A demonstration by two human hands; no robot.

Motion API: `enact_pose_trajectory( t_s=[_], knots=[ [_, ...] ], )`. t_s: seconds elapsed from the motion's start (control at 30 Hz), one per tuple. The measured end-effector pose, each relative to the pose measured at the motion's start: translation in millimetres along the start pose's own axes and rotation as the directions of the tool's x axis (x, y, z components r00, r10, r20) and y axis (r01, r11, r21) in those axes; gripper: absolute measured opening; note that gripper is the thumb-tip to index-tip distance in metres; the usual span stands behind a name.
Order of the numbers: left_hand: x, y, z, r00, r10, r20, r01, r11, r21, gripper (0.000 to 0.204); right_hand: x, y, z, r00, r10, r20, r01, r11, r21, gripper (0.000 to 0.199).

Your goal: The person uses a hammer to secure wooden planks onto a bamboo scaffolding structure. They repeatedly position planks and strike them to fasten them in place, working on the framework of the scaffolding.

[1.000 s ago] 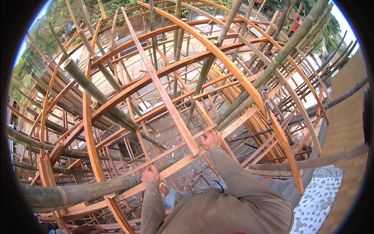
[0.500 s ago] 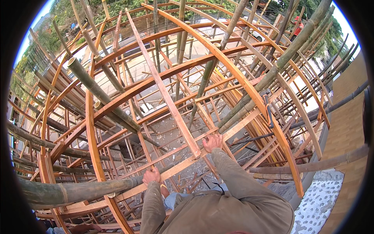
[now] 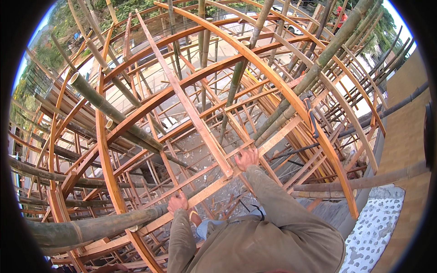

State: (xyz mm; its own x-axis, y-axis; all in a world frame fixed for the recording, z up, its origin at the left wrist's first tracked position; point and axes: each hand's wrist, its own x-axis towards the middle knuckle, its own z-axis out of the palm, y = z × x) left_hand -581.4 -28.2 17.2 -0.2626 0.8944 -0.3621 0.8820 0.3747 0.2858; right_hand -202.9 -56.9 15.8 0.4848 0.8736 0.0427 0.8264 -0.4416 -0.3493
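Note:
A pale wooden plank runs slantwise across in front of my body. My left hand has its fingers curled over it, close to the end of a thick bamboo pole. Farther right and a little higher, my right hand grips the same plank. Between the two hands, the lower end of a long reddish board meets the plank. A thin wooden strip passes just beyond my fingers; whether they touch it, I cannot tell.
Curved wooden ribs and bamboo poles form an open frame above rubble-strewn ground. A dark-headed tool hangs at one rib. On the right stands a wall with a spotted white patch. Far off is a person in red.
The view has shifted, so the frame appears slightly higher and more to the left. Both hands stay on the plank, with my right hand somewhat higher in the picture.

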Motion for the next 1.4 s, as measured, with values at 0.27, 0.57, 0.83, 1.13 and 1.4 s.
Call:
enact_pose_trajectory(
  t_s=[0.27, 0.57, 0.83, 1.13, 1.4],
  knots=[
    [0, 0, 2, 1.0, 0.01, -0.029, -0.01, 1.0, -0.01, 0.046, 1, 1, -1, 1.0, 0.001, 0.025, 0.0, 0.999, -0.036, 0.037],
    [2, 2, -2, 0.999, -0.034, 0.041, 0.033, 0.999, 0.019, 0.05, 4, -1, 0, 0.999, 0.022, 0.035, -0.022, 1.0, -0.006, 0.035],
    [-1, 4, -10, 0.996, -0.036, 0.087, 0.032, 0.999, 0.043, 0.057, 1, -3, 2, 1.0, -0.01, -0.027, 0.01, 1.0, -0.001, 0.031],
    [-1, 2, -14, 0.993, -0.038, 0.114, 0.038, 0.999, 0.006, 0.055, 1, -4, 1, 1.0, -0.002, 0.016, 0.002, 1.0, 0.012, 0.032],
    [-2, 2, -15, 0.991, -0.038, 0.126, 0.037, 0.999, 0.012, 0.058, 1, -6, 0, 0.999, -0.007, 0.033, 0.008, 1.0, -0.017, 0.03]
  ],
)
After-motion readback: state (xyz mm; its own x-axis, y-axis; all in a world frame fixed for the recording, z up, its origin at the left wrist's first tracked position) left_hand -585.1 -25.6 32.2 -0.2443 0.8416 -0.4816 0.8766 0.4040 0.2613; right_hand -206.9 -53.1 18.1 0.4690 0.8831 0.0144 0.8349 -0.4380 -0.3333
